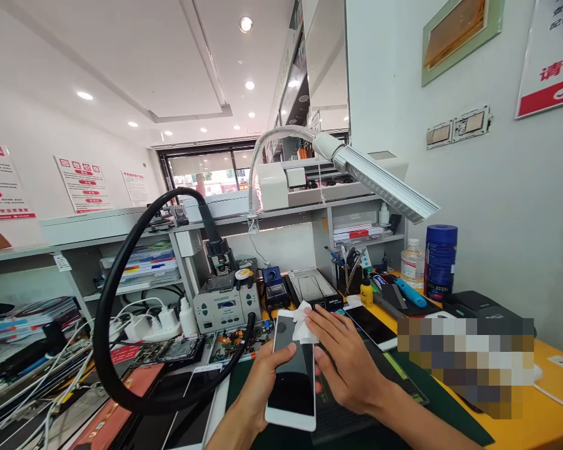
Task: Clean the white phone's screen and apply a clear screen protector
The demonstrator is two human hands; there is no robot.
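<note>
A white-framed smartphone (293, 384) with a dark screen is held up over the workbench. My left hand (258, 384) grips it from the left side, thumb lying over the screen edge. My right hand (349, 359) presses a white tissue (304, 325) against the upper part of the screen, its fingers close together over the tissue. Beneath the phone lie a dark keyboard-like mat (338, 419) and a green work mat (438, 387). Another white-framed phone (373, 326) rests just beyond my right hand.
A hot-air station (228, 306) with a thick black hose (104, 312) looping across the left stands behind. An LED lamp (387, 181) hangs overhead. Blue canister (440, 262), clear bottle (411, 265) and yellow bottle (366, 292) stand right. Circuit boards and tablets crowd the left.
</note>
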